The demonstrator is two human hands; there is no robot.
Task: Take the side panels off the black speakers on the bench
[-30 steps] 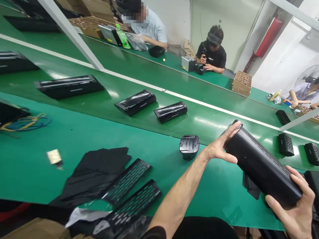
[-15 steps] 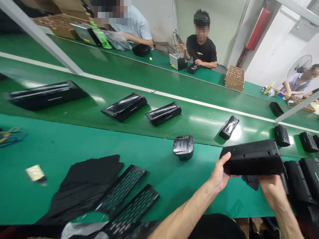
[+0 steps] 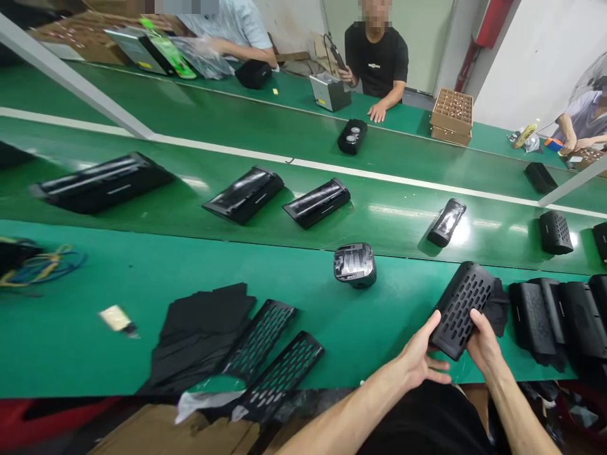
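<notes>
A black speaker case (image 3: pixel 465 297) with a slotted grille is tilted between my two hands, its grille facing up. My left hand (image 3: pixel 423 354) grips the lower left edge, thumb on the side and some fingers stretched out beneath. On the right edge, my right hand (image 3: pixel 484 344) has its thumb lying over the grille; its other fingers are mostly hidden. Dark cloth (image 3: pixel 499 308) shows just behind the case's right side. Further left on the green bench (image 3: pixel 303 278) stands a rounded black part (image 3: pixel 355 265) with a glossy top.
Two loose slotted grilles (image 3: pixel 263 332) lie beside stacked black sheets (image 3: pixel 199 332). Several cases (image 3: pixel 535 316) stand at the right. More cases (image 3: pixel 317 202) sit on the green belt (image 3: pixel 379 221). A co-worker (image 3: pixel 377 63) in black is across it, near a divided carton (image 3: pixel 451 114).
The case has turned so its slotted grille faces up, and both hands are lower. My right hand has come from beneath to its edge. Across the belt, the co-worker's case is away from their hand.
</notes>
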